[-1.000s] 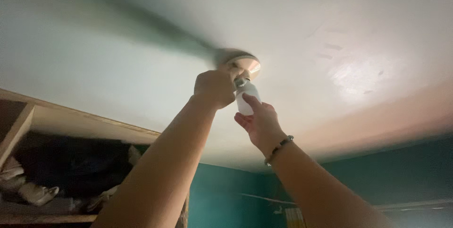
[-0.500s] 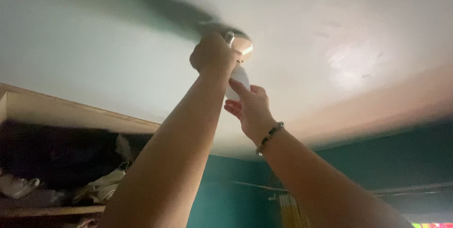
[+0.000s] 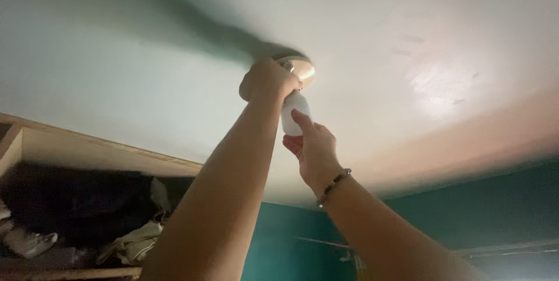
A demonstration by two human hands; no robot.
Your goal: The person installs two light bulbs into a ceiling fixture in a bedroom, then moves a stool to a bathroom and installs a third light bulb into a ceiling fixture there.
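Observation:
Both arms reach up to the ceiling. My left hand (image 3: 266, 80) is closed around the base of a round ceiling lamp holder (image 3: 303, 70), and hides most of the socket. A white light bulb (image 3: 293, 111) hangs just below the holder. My right hand (image 3: 311, 144) holds the bulb from underneath, with the thumb pressed on its side. A beaded bracelet (image 3: 333, 185) sits on the right wrist.
The pale ceiling (image 3: 407, 36) fills the upper view, with a bright patch of light at the right. A wooden shelf (image 3: 87, 153) at the left holds clothes and shoes. Teal walls (image 3: 501, 205) run below the ceiling at the right.
The view has shifted slightly, so the holder and both hands sit a little to the right. The right hand has turned around the bulb. The left hand stays on the holder.

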